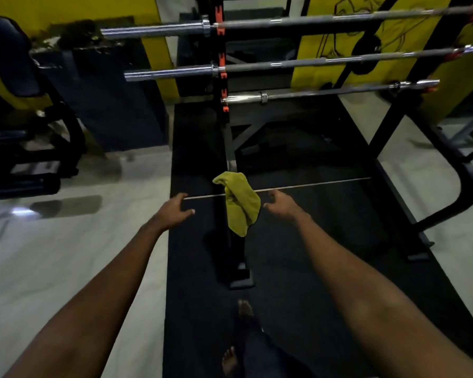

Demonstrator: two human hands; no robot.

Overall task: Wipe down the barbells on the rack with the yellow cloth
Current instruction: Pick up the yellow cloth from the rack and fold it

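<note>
Three barbells lie across the black rack (220, 85): a top barbell (284, 21), a middle barbell (284, 63) and a lower barbell (311, 93). The yellow cloth (241, 205) hangs draped over a thin low bar (311, 184) near the rack's left post. My left hand (175, 210) is just left of the cloth, fingers loosely spread near the bar's end, holding nothing. My right hand (279, 204) hovers just right of the cloth, fingers relaxed, apart from it.
A black rubber mat (191, 268) runs under the rack over a pale tiled floor (66, 268). A padded bench machine (19, 105) stands at the left. The rack's curved black leg (464, 192) sits at the right. My bare feet (243, 309) stand on the mat.
</note>
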